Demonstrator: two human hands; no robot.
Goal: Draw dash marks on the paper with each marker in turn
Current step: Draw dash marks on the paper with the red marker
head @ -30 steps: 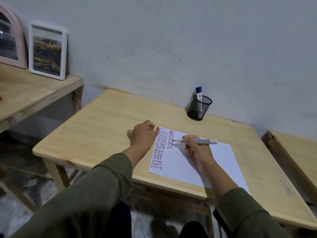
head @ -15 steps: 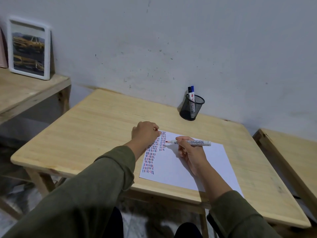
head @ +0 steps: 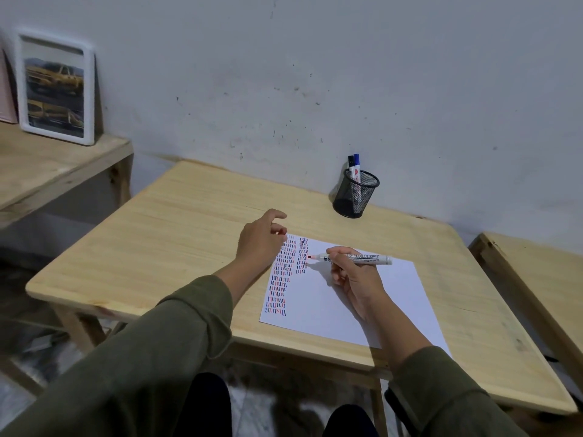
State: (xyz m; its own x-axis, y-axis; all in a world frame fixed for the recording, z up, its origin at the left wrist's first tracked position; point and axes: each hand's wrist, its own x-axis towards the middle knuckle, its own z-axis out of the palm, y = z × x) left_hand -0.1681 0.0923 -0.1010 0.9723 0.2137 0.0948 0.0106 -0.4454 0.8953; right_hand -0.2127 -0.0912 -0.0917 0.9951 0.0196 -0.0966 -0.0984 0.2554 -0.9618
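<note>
- A pale wooden table [head: 176, 234] stands against a scuffed grey wall [head: 347, 74], where a seated person in olive-green sleeves leans in with both arms.
- A second wooden surface [head: 47, 171], off to the left of the working hands, carries a white-framed picture [head: 55, 86] of yellow cars propped on the wall.
- A white sheet of paper [head: 397, 298] lies flat on the table beneath the right hand, its near edge close to the table's front edge.
- The left hand [head: 260, 244] hangs over the paper's far-left corner, fingers loosely curled and holding nothing, the forefinger stretched out ahead; whether it touches the sheet cannot be told.
- The right hand [head: 356, 279] grasps a white-barrelled red marker [head: 353, 258] between thumb and fingers, the barrel lying nearly level and pointing left from the grip.
- A black mesh pen cup [head: 356, 194] sits near the wall, beyond the right hand and well apart from it, holding a blue-capped marker [head: 356, 165] and a black-capped marker [head: 351, 161] upright.
- Columns of short red and blue dash marks [head: 284, 275] fill the paper's left side, between the two hands.
- The marker's red tip [head: 309, 257], left of the gripping fingers, sits at the right edge of the second column of dashes.
</note>
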